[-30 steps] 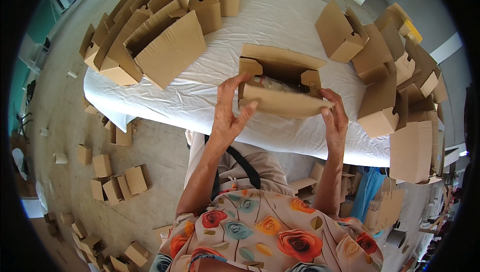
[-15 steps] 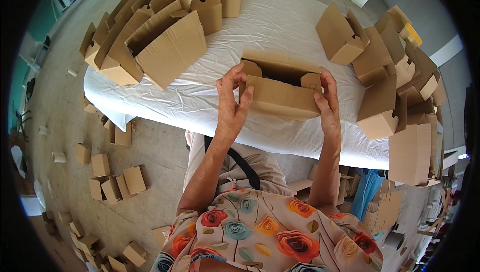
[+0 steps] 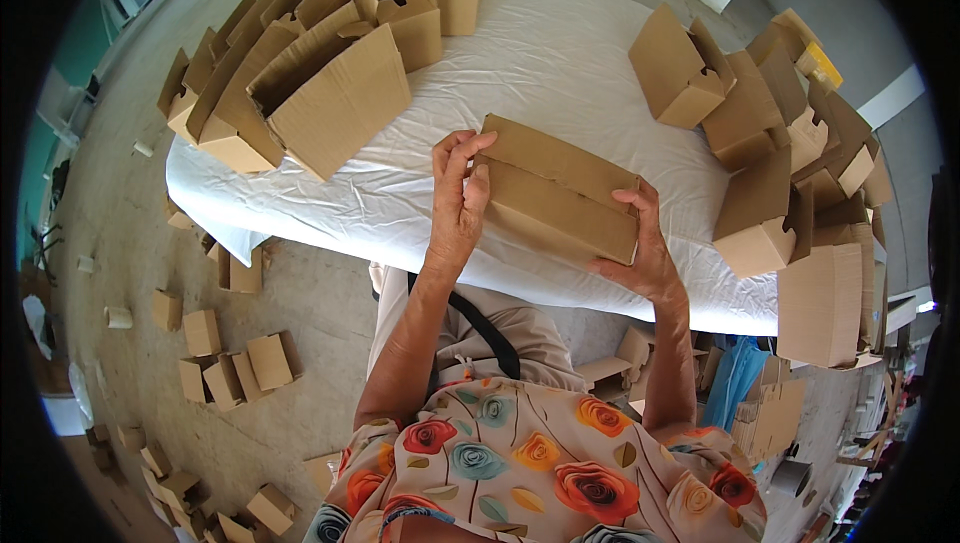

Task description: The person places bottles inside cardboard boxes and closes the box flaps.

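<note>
Between my two hands is a small brown cardboard box (image 3: 560, 198), held over the near part of a white-covered table. Its lid is down, and a seam runs along the long side facing me. My left hand (image 3: 460, 193) grips the box's left end, fingers curled at the top corner and thumb bent against the side. At the right end, my right hand (image 3: 645, 243) has its fingers over the top edge and its thumb under the lower corner. The inside of the box is hidden.
Open cardboard boxes (image 3: 330, 93) crowd the table's far left. More open boxes (image 3: 755, 213) stand along its right side. White cloth (image 3: 540, 53) covers the tabletop. Small boxes (image 3: 235, 373) lie on the concrete floor at left; a blue plastic sheet (image 3: 735, 378) hangs below the table at right.
The box's open top has been closed by its lid. My right hand has shifted lower, its thumb now under the corner, and the box tilts down to the right.
</note>
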The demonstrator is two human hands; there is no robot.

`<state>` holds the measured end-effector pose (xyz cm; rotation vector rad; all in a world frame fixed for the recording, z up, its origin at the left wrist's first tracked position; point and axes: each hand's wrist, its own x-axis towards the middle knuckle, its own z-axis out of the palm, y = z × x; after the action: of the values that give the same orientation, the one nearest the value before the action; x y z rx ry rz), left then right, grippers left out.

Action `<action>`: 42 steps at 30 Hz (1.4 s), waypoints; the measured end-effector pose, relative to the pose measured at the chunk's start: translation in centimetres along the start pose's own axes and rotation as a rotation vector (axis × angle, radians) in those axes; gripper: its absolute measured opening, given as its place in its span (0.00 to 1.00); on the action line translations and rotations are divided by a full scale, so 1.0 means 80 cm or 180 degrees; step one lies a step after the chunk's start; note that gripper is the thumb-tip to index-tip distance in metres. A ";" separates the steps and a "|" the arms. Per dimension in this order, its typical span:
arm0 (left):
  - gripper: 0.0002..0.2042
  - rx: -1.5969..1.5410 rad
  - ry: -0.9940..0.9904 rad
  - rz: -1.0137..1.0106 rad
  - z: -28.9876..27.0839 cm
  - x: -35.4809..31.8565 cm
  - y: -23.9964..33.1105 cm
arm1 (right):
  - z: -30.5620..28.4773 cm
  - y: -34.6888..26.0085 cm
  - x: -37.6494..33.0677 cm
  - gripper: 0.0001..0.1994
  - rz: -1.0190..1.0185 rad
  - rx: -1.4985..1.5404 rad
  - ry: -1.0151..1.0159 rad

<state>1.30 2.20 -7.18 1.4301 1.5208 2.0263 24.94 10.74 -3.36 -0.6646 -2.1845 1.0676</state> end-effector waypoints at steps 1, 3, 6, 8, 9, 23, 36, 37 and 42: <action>0.18 -0.0005 -0.0056 0.0023 0.000 0.002 0.002 | 0.004 0.000 -0.003 0.42 -0.0043 -0.0145 0.0146; 0.18 -0.0038 -0.0099 0.0002 0.001 0.007 0.005 | 0.006 -0.002 -0.001 0.40 -0.0118 -0.0401 0.0291; 0.18 -0.0084 -0.0027 -0.0126 -0.003 0.011 0.011 | 0.004 -0.004 -0.002 0.38 -0.0110 -0.0508 0.0527; 0.20 -0.0063 0.0067 -0.0203 -0.016 0.010 0.019 | -0.004 0.000 -0.006 0.37 -0.0085 -0.0452 0.0880; 0.21 0.0174 0.0138 -0.0092 -0.028 0.013 0.022 | -0.013 0.004 -0.011 0.36 -0.0081 -0.0409 0.1139; 0.23 0.4228 0.1456 0.0901 -0.161 0.089 0.039 | -0.096 0.101 0.034 0.36 0.0905 -0.3119 0.3649; 0.09 0.3125 0.0904 0.0589 -0.165 0.067 0.049 | -0.082 0.085 0.063 0.36 0.0435 -0.2661 0.3383; 0.09 0.3053 0.0747 0.0634 -0.157 0.062 0.052 | -0.076 0.071 0.060 0.34 0.0063 -0.2745 0.3392; 0.12 0.2290 0.0159 0.0803 -0.082 0.039 0.073 | -0.010 -0.011 0.067 0.19 -0.0841 -0.1593 0.2637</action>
<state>-3.45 -2.26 -0.47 1.8998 2.3442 1.7065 21.67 14.21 -0.64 -0.8136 -1.7035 0.0402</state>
